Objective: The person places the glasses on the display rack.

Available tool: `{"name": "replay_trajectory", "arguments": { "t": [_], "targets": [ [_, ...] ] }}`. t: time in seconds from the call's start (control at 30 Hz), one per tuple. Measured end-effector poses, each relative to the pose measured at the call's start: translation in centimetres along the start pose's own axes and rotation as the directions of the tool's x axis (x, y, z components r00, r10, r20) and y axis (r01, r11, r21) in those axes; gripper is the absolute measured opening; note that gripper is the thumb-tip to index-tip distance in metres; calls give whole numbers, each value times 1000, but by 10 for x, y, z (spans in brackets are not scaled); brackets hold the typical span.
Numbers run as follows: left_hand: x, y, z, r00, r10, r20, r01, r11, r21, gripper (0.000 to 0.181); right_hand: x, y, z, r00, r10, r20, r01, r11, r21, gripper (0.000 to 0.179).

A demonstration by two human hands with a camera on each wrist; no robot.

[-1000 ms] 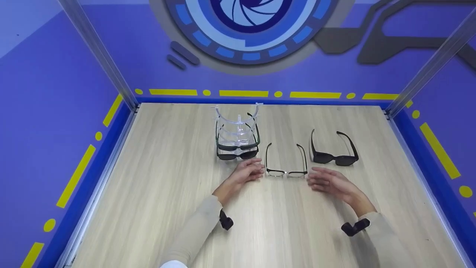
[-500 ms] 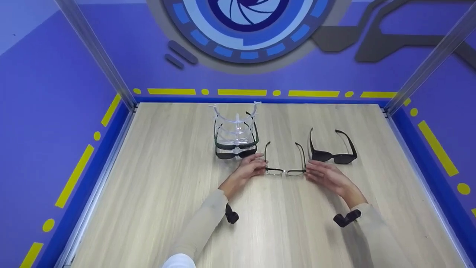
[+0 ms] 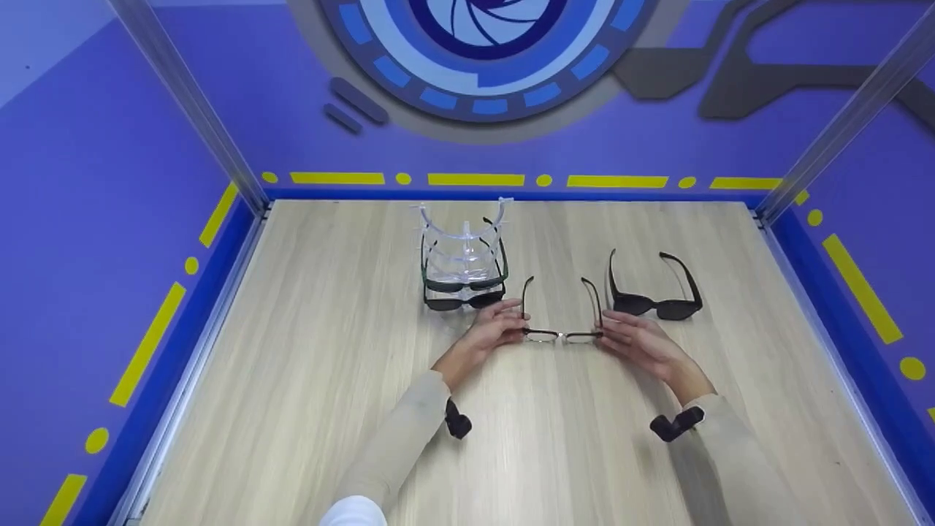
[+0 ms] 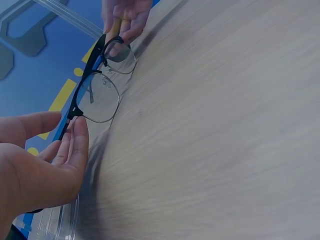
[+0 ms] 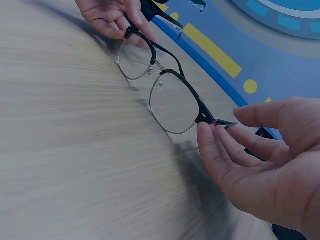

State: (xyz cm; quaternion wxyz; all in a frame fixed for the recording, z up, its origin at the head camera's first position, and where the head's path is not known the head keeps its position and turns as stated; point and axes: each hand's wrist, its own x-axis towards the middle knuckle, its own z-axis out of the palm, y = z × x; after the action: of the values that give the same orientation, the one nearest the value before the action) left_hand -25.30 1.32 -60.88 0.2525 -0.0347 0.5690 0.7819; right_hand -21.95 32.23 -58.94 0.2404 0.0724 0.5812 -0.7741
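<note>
A pair of eyeglasses (image 3: pixel 561 335) with black brows and thin metal lower rims stands on the table, temples pointing away. My left hand (image 3: pixel 491 330) holds its left corner, fingers under the hinge and thumb beside the temple in the left wrist view. At the opposite hinge my right hand (image 3: pixel 643 342) pinches lightly, its thumb tip by the temple in the right wrist view. Just beyond the left hand is a clear display stand (image 3: pixel 467 252) bearing two pairs of dark sunglasses (image 3: pixel 464 301). Another pair of black sunglasses (image 3: pixel 656 307) lies past the right hand.
The wood-grain table (image 3: pixel 329 329) is enclosed by blue printed panels (image 3: pixel 88 219) with metal posts at the back corners. The stand is close to the left fingers, and the loose sunglasses are right behind the right fingers.
Both hands have moved inward from either side of the eyeglasses to their hinges, taking hold there. The eyeglasses, stand and sunglasses keep their places.
</note>
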Motion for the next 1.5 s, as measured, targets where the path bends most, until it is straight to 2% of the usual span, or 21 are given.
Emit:
{"name": "replay_trajectory", "arguments": {
  "t": [0.33, 0.6, 0.87, 1.13, 1.23, 1.5],
  "targets": [
    [-4, -2, -1, 1000, -18, 13, 18, 1000, 18, 59, -5, 3, 0, 999, 26, 19, -26, 1000, 10, 63],
    [-11, 1, 2, 999, -35, 6, 35, 998, 50, 59, -13, 3, 1, 999, 17, 39, -18, 999, 33, 46],
    [-21, 5, 5, 1000, 6, 26, -7, 999, 49, 56, -20, -1, 4, 1000, 22, 17, -21, 998, -56, 50],
    [-30, 10, 5, 999, -1, 47, -1, 999, 44, 58, -24, -7, 10, 1000, 26, 9, -25, 994, -103, 50],
    [-34, 14, 6, 999, -3, 48, 1, 999, 34, 58, -24, -10, 12, 1000, 19, 18, -17, 994, -107, 52],
    [-41, 25, 8, 999, 4, 48, -6, 999, 35, 58, -28, -19, 16, 999, -10, 37, 13, 996, -86, 42]
  ]
}}
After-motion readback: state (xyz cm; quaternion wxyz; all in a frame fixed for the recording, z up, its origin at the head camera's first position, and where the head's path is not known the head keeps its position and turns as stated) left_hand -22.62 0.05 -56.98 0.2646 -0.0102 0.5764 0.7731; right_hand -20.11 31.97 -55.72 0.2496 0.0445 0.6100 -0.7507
